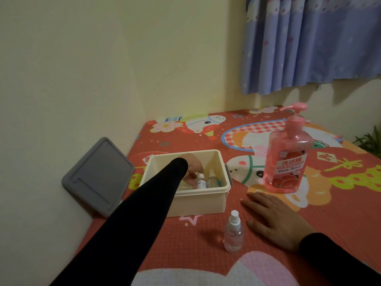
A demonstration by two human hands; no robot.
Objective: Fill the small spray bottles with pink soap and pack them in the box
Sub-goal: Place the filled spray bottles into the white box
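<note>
A cream plastic box point(206, 201) stands open on the red patterned mat. My left hand point(192, 169) reaches down inside it, fingers touching a small white-labelled bottle point(201, 182); whether it grips the bottle I cannot tell. A second small clear bottle point(213, 181) stands beside that one in the box. A small spray bottle point(234, 234) with a white cap and pale pink liquid stands upright in front of the box. My right hand point(274, 219) lies flat on the mat to its right, fingers spread, holding nothing. The large pink soap pump bottle point(287, 159) stands behind that hand.
The grey box lid point(99, 176) leans against the wall to the left of the box. The mat point(185, 244) meets the wall at the left and back. A blue curtain point(309, 44) hangs at the upper right, with a green plant point(371, 142) at the right edge.
</note>
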